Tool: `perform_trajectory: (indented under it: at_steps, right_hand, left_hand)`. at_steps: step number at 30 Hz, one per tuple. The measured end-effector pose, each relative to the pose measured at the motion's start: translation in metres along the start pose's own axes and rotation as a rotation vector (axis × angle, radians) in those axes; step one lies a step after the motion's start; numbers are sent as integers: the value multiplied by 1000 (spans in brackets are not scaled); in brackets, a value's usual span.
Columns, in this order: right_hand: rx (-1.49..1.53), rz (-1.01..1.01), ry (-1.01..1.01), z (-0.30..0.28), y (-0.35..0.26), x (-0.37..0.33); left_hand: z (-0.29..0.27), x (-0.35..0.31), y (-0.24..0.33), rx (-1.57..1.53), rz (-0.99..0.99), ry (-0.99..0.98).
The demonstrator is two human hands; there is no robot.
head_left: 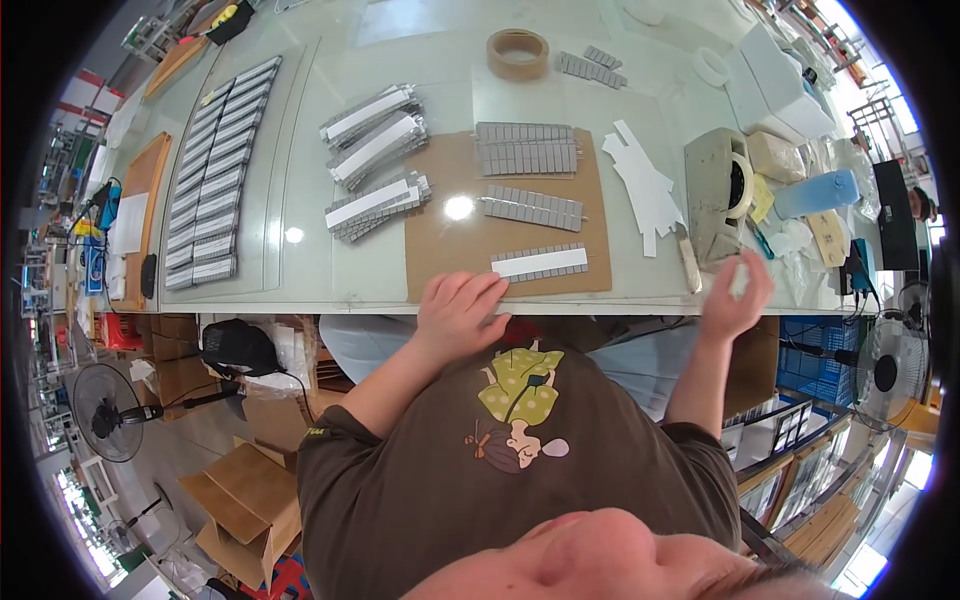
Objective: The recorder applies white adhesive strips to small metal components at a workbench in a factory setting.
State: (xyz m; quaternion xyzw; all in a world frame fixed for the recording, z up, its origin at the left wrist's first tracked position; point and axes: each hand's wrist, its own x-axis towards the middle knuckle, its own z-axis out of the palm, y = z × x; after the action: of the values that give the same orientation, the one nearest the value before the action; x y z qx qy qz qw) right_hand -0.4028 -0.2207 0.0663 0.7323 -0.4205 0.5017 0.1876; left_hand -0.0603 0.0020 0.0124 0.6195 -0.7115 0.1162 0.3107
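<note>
Two bare hands are at the near edge of the worktop [300, 140]. The left hand [463, 312] is loose: its fingertips rest at the left end of a white-topped strip [540, 263], and its thumb stands apart from them, so it does not grip the strip. The right hand [738, 297] is raised near the same edge, well apart from the strip, with bent fingers and a gap by the thumb; it is blurred, and I cannot tell whether it holds anything.

The strip lies flat near the front of a brown board [445, 275], grey segments showing along its long sides. Behind it on the board are a flat grey bundle [533, 207] and, farther back, a larger grey block [527, 148]. Left of these, partly over the board's edge, three piles [375, 207] of grey strips with white bands lie aslant. Farther left, long rows [222, 175] of similar strips lie side by side.

Right of the board are overlapping white slips [640, 185], a pale-handled tool [690, 262] and a dispenser [708, 170]. A blue bottle [817, 195] lies on its side among clutter beyond it. A tape roll [517, 53] sits at the back, beside some loose grey pieces [592, 67].
</note>
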Motion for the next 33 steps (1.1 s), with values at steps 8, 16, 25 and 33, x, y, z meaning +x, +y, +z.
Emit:
perform_trajectory:
  at_steps: [8,16,25,33]
  right_hand:
    - [563,1085,-548,25,94,28]
    - [729,1124,-401,17,68,52]
    - [390,931,-283,-40,72,-78]
    - [691,209,-1101,-34,-98,-36]
  left_hand:
    - [0,2,0,-2,11,9]
    - [1,-2,2,-9,7,18]
    - [0,1,1,-71,2,49]
    - [-13,30,20,-681,-83,-130]
